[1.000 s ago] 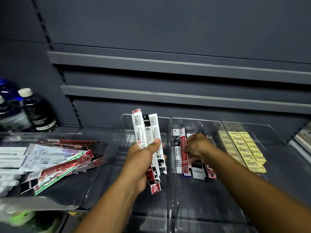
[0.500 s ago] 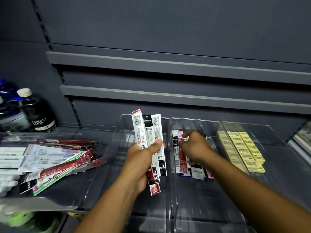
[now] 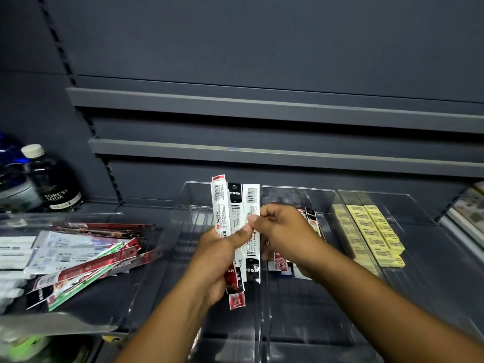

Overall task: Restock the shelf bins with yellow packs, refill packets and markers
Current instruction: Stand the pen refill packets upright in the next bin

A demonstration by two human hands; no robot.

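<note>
My left hand (image 3: 218,260) grips a fan of long refill packets (image 3: 234,213), white, black and red, upright above the left clear bin (image 3: 180,231). My right hand (image 3: 281,231) pinches the rightmost white packet (image 3: 252,200) of that fan near its middle. Behind my right hand, more refill packets (image 3: 311,221) lie in the middle clear bin (image 3: 324,203), partly hidden by the hand. Rows of yellow packs (image 3: 374,231) fill the right clear bin (image 3: 408,208).
A clear tray (image 3: 78,323) at left holds a loose pile of red, white and green packets (image 3: 78,260). Dark soda bottles (image 3: 52,182) stand behind it. Grey shelf rails (image 3: 262,153) run across the back wall. Another stock edge shows at far right (image 3: 468,213).
My right hand left the packets in the middle bin and moved left to the fan in my left hand, now pinching its rightmost packet. The left hand stayed put.
</note>
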